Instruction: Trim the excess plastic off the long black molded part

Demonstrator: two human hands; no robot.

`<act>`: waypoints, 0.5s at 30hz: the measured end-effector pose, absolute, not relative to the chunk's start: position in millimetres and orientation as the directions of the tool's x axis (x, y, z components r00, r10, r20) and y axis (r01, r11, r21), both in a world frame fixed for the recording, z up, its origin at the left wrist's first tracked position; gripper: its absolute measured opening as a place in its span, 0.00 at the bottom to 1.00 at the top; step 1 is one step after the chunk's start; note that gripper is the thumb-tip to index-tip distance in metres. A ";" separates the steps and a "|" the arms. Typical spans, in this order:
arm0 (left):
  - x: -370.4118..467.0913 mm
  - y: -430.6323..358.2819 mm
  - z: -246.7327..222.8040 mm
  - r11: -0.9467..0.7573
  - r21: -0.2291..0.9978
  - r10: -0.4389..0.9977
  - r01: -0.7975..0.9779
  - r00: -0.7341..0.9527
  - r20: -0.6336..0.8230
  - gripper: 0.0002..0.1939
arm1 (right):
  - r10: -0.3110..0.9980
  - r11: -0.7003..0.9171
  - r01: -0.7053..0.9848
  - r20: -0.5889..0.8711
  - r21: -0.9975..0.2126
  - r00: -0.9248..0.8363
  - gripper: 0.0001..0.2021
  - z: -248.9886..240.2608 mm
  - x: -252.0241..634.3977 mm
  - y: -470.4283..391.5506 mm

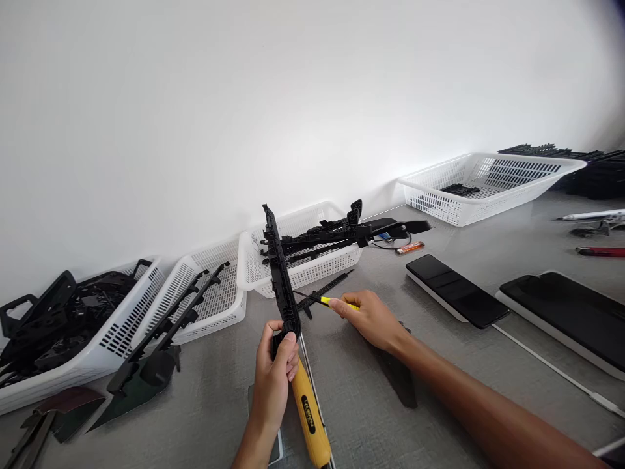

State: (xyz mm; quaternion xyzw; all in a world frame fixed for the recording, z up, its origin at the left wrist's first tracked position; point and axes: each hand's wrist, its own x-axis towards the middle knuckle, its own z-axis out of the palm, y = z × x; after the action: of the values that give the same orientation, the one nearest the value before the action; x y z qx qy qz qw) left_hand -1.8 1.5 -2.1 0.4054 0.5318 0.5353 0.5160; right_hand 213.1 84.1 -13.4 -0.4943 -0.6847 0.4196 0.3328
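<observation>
My left hand is closed round the lower end of a long black plastic trim piece, which stands nearly upright with clips along its edge. In my right hand is a thin tool with a bright yellow handle. Its slim dark shaft points left and reaches the trim piece's edge; whether it touches cannot be told. Below my left hand lies a larger yellow tool handle with a black label. Behind the thin tool, a black plastic strip rests on the table.
White baskets line the wall, several holding black plastic parts. Another white basket stands at the back right. A phone and a second dark-screened device with a white cable lie right. Black parts lean at the left.
</observation>
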 end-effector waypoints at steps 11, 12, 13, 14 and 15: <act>-4.7 2.5 6.7 0.104 0.954 0.994 -0.281 0.016 -0.104 0.35 | 0.906 0.199 0.381 0.021 -0.903 -0.423 0.32 -10.0 211.0 80.2; -4.9 3.0 8.5 0.113 0.949 0.994 -0.295 0.038 -0.106 0.33 | 0.898 0.205 0.381 0.018 -0.902 -0.440 0.32 -9.2 211.5 79.7; -5.2 3.4 10.0 0.124 0.945 0.992 -0.303 0.050 -0.114 0.32 | 0.889 0.215 0.382 0.019 -0.899 -0.457 0.32 -8.3 211.8 79.0; -5.5 3.8 11.2 0.137 0.943 0.991 -0.305 0.054 -0.126 0.31 | 0.879 0.231 0.384 0.022 -0.894 -0.477 0.31 -7.4 211.8 78.2; -5.9 4.0 11.9 0.154 0.942 0.988 -0.298 0.048 -0.146 0.29 | 0.869 0.248 0.385 0.028 -0.889 -0.495 0.31 -6.5 211.8 77.4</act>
State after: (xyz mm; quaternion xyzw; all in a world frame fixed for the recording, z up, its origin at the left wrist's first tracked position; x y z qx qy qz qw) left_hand -5.9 4.0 11.9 0.3849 0.4481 0.5245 0.6132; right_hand 211.8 77.4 -6.5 -0.4227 -0.7415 0.4445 0.2720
